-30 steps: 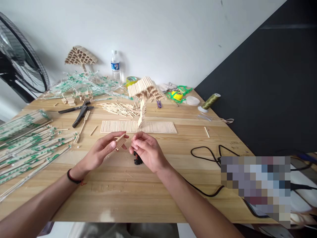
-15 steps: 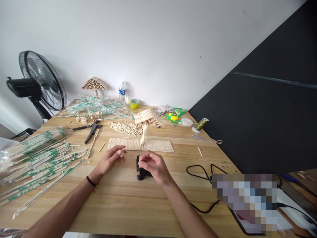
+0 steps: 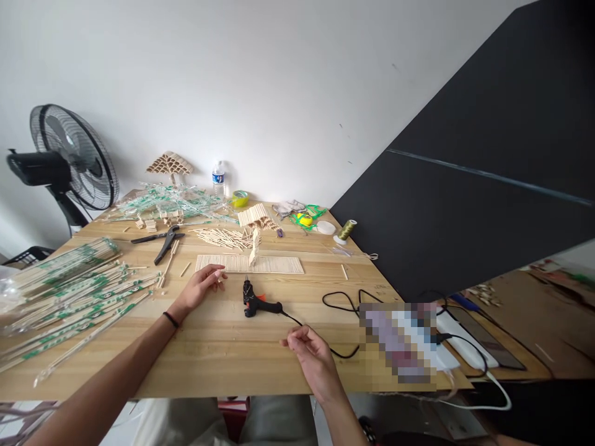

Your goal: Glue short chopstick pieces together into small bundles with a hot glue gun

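Observation:
My left hand (image 3: 202,287) rests just in front of the left part of a flat mat of wooden sticks (image 3: 283,265). Its fingers are curled towards the thumb, and whatever they pinch is too small to make out. A tree-like model with a stick roof (image 3: 253,217) stands on the mat. On the table between my hands lies a black glue gun (image 3: 260,305), its nozzle pointing at the mat. My right hand (image 3: 313,359) hovers near the table's front edge, below the gun's cord, with fingertips pressed together. Anything between them is hidden.
Loose sticks (image 3: 223,238) and pliers (image 3: 162,240) lie behind my left hand. Bagged sticks (image 3: 79,303) cover the left side. A fan (image 3: 74,158), water bottle (image 3: 218,178), green tape roll (image 3: 240,198) and thread spool (image 3: 346,230) stand farther back. A black cord (image 3: 341,296) loops at right.
My right hand has moved away from the glue gun, down and to the right, so the gun shows fully. My left hand stays near the mat. The view has turned right.

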Demonstrator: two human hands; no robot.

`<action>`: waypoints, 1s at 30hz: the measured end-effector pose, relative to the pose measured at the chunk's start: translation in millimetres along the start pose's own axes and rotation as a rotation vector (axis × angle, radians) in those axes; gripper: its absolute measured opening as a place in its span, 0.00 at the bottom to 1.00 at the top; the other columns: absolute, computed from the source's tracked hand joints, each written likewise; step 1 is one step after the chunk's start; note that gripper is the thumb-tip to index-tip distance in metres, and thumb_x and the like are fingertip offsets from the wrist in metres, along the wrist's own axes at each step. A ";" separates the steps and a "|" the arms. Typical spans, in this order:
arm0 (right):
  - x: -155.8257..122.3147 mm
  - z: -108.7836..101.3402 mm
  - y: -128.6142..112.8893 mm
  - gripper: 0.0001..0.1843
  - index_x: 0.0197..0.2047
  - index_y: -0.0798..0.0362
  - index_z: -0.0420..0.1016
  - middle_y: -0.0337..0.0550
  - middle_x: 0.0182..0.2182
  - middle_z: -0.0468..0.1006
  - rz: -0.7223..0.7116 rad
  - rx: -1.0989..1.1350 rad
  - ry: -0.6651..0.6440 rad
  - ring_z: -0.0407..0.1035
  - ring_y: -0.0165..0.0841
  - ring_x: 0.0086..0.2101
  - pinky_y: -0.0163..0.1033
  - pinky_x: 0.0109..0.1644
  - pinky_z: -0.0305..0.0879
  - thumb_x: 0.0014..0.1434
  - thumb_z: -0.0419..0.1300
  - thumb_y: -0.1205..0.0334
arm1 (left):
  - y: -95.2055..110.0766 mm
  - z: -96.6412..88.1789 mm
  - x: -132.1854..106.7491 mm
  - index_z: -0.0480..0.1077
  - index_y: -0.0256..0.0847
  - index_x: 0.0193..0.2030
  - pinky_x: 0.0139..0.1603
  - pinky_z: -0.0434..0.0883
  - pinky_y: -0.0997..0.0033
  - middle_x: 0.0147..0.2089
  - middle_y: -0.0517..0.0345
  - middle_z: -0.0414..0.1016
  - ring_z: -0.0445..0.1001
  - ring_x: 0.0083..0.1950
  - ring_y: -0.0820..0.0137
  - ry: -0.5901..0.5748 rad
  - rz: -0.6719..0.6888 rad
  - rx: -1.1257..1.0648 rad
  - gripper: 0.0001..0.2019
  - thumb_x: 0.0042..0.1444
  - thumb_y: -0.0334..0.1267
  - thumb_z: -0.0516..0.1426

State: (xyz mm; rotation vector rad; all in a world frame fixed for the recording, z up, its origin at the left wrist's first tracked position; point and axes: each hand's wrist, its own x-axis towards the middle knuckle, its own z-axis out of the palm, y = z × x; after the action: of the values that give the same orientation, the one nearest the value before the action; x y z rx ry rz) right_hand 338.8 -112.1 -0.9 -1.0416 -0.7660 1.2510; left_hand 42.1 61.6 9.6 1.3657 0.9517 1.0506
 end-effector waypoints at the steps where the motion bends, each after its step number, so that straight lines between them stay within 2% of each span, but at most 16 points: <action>1: -0.7 0.0 0.7 0.19 0.31 0.51 0.81 0.39 0.31 0.76 -0.010 0.008 -0.008 0.71 0.35 0.32 0.52 0.53 0.77 0.50 0.82 0.49 | 0.0 0.3 -0.3 0.76 0.35 0.55 0.39 0.72 0.63 0.47 0.44 0.84 0.81 0.36 0.62 0.008 0.005 0.003 0.34 0.59 0.66 0.66; 4: -0.4 1.2 3.1 0.19 0.32 0.50 0.82 0.38 0.29 0.75 -0.025 0.028 -0.048 0.68 0.33 0.32 0.55 0.58 0.77 0.50 0.83 0.48 | 0.7 1.9 -2.8 0.76 0.35 0.54 0.38 0.71 0.64 0.46 0.44 0.84 0.81 0.36 0.62 0.036 0.022 0.016 0.33 0.58 0.66 0.66; 12: 3.5 -2.1 8.4 0.21 0.34 0.51 0.82 0.39 0.30 0.76 -0.029 0.015 -0.124 0.70 0.35 0.34 0.57 0.62 0.75 0.48 0.84 0.48 | 6.7 6.2 -8.1 0.76 0.35 0.50 0.37 0.69 0.65 0.44 0.46 0.83 0.81 0.36 0.62 0.073 0.039 0.054 0.32 0.57 0.65 0.67; 22: 2.4 -2.6 10.8 0.21 0.37 0.52 0.83 0.38 0.32 0.76 -0.051 0.014 -0.144 0.69 0.34 0.35 0.55 0.63 0.74 0.50 0.82 0.47 | 8.0 6.0 -8.0 0.76 0.35 0.46 0.37 0.69 0.65 0.43 0.46 0.83 0.81 0.36 0.62 0.071 0.023 0.045 0.29 0.56 0.64 0.67; 30: 2.7 -6.0 11.1 0.18 0.36 0.50 0.84 0.41 0.33 0.76 -0.077 0.030 -0.178 0.69 0.36 0.35 0.55 0.58 0.77 0.54 0.79 0.47 | 3.3 3.9 -3.2 0.77 0.36 0.46 0.37 0.69 0.65 0.42 0.49 0.83 0.81 0.35 0.63 0.050 0.024 0.008 0.28 0.56 0.63 0.67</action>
State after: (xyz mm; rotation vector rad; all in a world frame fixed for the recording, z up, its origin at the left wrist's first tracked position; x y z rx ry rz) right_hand 340.6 -110.7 -13.6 -0.8763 -0.9128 1.2963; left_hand 44.9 57.2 12.7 1.3660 0.9795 1.1046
